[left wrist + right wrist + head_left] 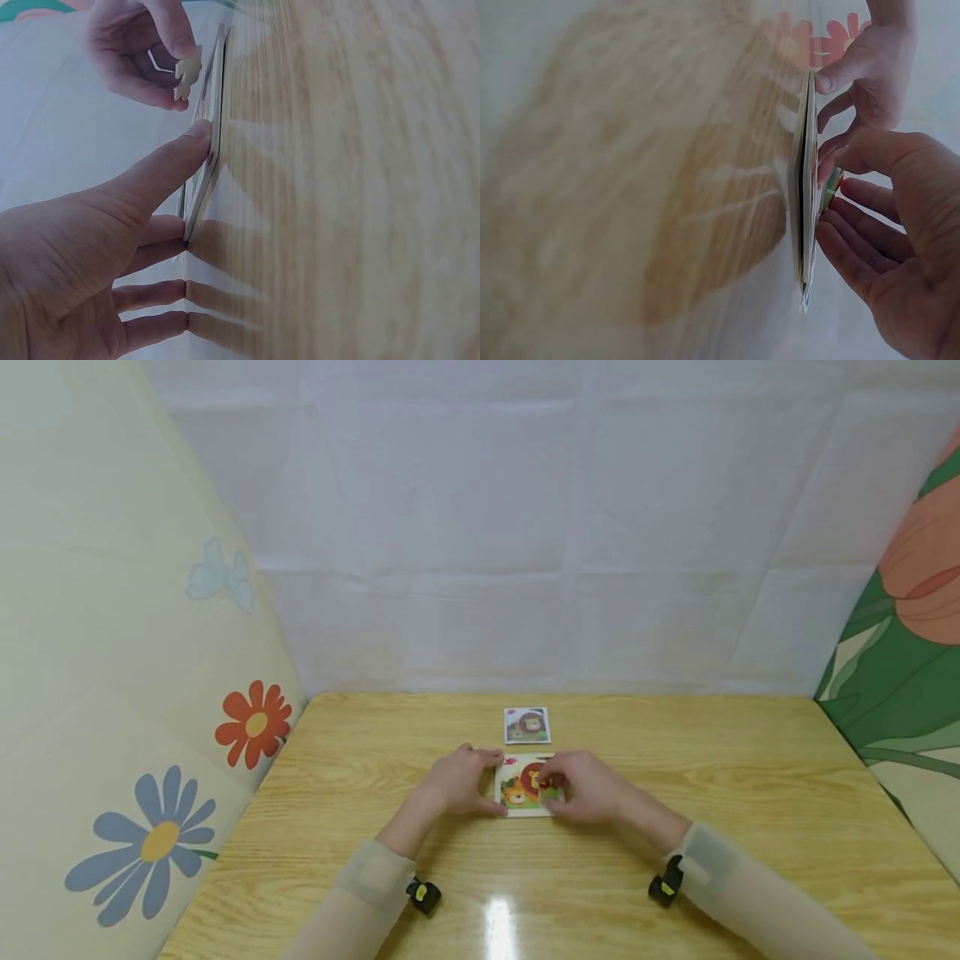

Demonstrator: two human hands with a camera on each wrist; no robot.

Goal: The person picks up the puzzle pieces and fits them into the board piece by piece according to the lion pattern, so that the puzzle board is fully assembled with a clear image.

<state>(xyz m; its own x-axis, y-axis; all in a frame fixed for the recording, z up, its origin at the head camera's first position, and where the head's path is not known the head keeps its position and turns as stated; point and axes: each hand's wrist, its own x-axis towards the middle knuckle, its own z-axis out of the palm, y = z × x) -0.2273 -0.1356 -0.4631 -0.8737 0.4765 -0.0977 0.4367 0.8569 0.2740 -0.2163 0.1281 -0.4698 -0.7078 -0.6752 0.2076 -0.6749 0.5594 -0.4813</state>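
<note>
A small picture puzzle (517,797) with a lion and another orange animal lies on the wooden table, showing as a thin board edge-on in the wrist views. My left hand (459,779) rests at its left side, thumb on the near corner and index finger by the far corner, fingers fairly straight. In the left wrist view, some fingertips of this hand (82,247) touch the table. Over the puzzle's right part, my right hand (588,785) pinches a puzzle piece (189,71) between thumb and fingers. Its pale edge and green-and-red face (830,191) show just off the board.
Behind the puzzle lies a square picture card (527,725) with a similar lion scene. The wooden table (375,727) ends at a white cloth (450,527) at the back. Flower-printed panels (150,652) stand at the sides. Both wrists wear small black devices (425,895).
</note>
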